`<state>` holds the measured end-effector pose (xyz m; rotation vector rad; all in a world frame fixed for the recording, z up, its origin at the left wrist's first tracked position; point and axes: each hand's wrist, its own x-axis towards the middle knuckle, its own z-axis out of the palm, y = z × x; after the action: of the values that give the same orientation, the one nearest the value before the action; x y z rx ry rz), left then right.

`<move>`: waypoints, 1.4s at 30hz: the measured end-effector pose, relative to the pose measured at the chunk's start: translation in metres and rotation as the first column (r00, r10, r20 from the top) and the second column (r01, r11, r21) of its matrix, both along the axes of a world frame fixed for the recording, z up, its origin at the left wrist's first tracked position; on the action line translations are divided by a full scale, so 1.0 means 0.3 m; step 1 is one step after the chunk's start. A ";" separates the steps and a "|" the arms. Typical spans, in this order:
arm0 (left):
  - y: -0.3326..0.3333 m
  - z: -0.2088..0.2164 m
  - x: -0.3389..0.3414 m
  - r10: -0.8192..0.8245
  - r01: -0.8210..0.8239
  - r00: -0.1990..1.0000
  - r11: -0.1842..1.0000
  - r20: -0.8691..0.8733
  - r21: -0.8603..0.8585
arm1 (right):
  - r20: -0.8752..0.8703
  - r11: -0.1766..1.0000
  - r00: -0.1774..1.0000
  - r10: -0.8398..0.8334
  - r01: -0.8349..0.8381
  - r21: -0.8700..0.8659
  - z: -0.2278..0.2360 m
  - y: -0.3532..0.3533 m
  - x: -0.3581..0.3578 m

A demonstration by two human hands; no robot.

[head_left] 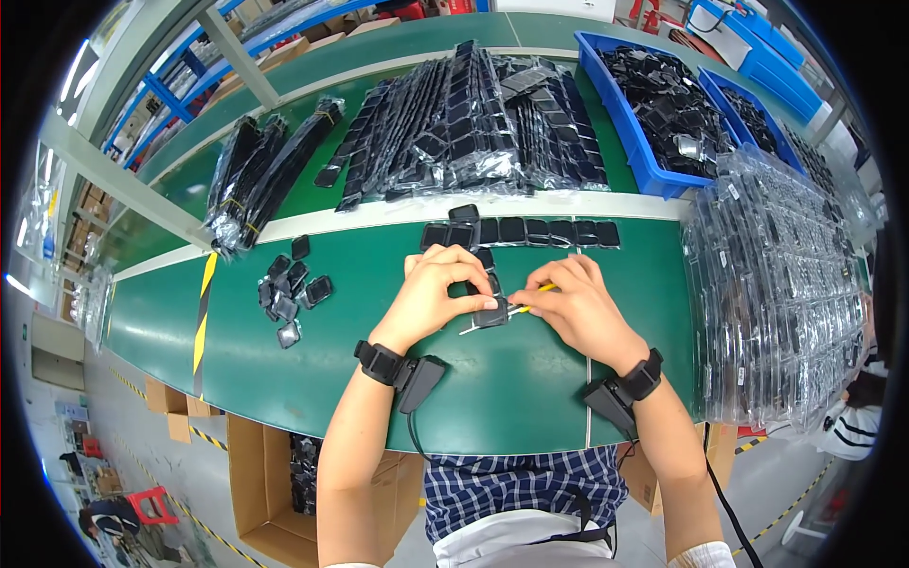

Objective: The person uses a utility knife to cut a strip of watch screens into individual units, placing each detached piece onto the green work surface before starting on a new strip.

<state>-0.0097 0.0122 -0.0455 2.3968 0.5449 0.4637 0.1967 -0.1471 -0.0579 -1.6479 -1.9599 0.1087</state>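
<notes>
Over the green tabletop (407, 398), my left hand (437, 292) pinches a small black square piece (490, 313) between thumb and fingertips. My right hand (579, 301) is closed around a slim tool with a yellow handle (547, 287); its tip lies close to the black piece, and its exact kind is unclear. A thin pale strip or rod (469, 330) sticks out beneath the piece. Just beyond my hands runs a row of black square pieces in clear film (538, 232). Further similar pieces lie between that row and my left fingers, partly hidden.
Left of my arm is a loose pile of black squares (283, 284). Behind stand stacked film strips (454, 123), bundled black strips (275, 175) and a blue bin (653, 170) of black pieces. Clear plastic trays (772, 303) are stacked at the right. A cardboard box (260, 483) sits below.
</notes>
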 end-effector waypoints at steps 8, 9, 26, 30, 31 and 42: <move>0.020 -0.019 0.003 -0.018 0.018 1.000 1.000 0.018 -0.015 | -0.029 0.989 0.999 0.027 -0.031 -0.142 0.014 0.019 0.049; 0.020 -0.020 -0.003 -0.014 0.014 1.000 1.000 0.016 -0.013 | -0.049 0.975 0.998 0.046 -0.055 -0.213 0.033 0.006 0.068; 0.044 0.111 -0.139 0.081 -0.089 0.970 0.996 -0.229 -0.028 | -0.130 0.991 0.989 -0.072 0.057 -0.117 0.060 -0.030 0.100; -0.029 0.100 -0.065 -0.035 0.060 0.982 0.989 -0.188 0.133 | -0.038 0.995 0.995 -0.094 0.092 -0.046 0.056 -0.018 0.083; -0.035 0.083 -0.055 -0.040 0.064 0.982 0.990 -0.182 0.128 | -0.039 0.995 0.995 -0.090 0.088 -0.046 0.052 -0.014 0.077; -0.029 0.061 -0.022 -0.014 0.013 0.998 1.000 -0.065 -0.019 | -0.039 0.996 0.997 -0.066 0.064 -0.055 0.033 -0.001 0.033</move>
<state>-0.0164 0.0034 -0.0272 2.4037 0.5587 0.3743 0.2065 -0.1473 -0.0480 -1.7282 -1.8861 0.1699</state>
